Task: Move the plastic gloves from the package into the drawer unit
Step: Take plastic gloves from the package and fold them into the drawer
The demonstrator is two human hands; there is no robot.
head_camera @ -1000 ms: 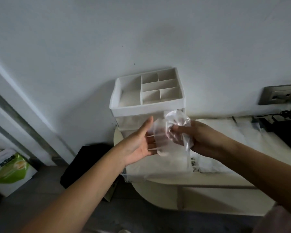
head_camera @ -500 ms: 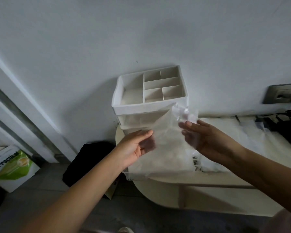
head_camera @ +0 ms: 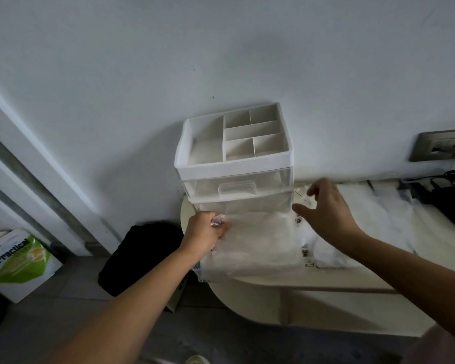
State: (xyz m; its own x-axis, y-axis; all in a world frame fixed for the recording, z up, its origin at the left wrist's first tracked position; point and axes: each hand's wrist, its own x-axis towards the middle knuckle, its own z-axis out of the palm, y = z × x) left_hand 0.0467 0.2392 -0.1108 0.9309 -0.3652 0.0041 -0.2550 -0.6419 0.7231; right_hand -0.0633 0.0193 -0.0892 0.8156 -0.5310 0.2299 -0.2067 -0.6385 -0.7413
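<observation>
The white drawer unit stands on the table against the wall, its top tray split into compartments. Its lower clear drawer is pulled out toward me and holds translucent plastic gloves. My left hand is at the drawer's left side and pinches a crumpled edge of a glove. My right hand hovers with relaxed, spread fingers by the drawer's right side. Under it, on the table, lies the glove package with printed labels. The upper drawer is closed.
The rounded cream table juts out from the wall. A wall socket and black cables with an adapter are at the right. On the floor to the left are a black bag and a green-and-white box.
Both hands held a glove up in front of the unit; now it lies low in the open drawer. My right hand has let go and moved right. My left hand dropped to the drawer's left side.
</observation>
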